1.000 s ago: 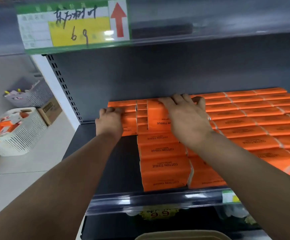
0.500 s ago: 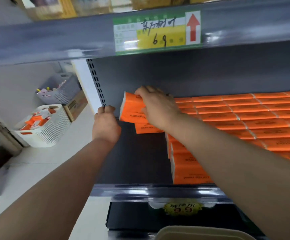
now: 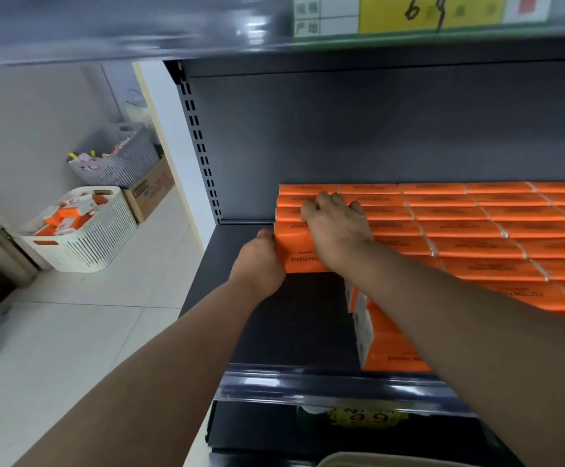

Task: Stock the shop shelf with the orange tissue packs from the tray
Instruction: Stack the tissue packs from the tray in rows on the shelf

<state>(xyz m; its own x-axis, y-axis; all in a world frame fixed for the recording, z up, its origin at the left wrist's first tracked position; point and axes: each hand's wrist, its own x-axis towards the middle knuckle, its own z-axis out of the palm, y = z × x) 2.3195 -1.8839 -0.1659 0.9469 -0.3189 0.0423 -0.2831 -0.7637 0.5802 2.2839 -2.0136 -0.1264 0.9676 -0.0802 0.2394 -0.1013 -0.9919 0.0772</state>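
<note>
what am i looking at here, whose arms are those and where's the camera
There is no machine here: these are a person's two bare arms. Every picture comes from a camera worn on the head, looking forward and down. The dark shelf carries rows of orange tissue packs. The right hand lies on top of the leftmost packs, fingers curled over them. The left hand is against their left end; its fingers are hidden. On the floor at left stands a white basket holding orange and white items.

L hand [image 3: 260, 261], R hand [image 3: 336, 227] (curled) fwd.
</note>
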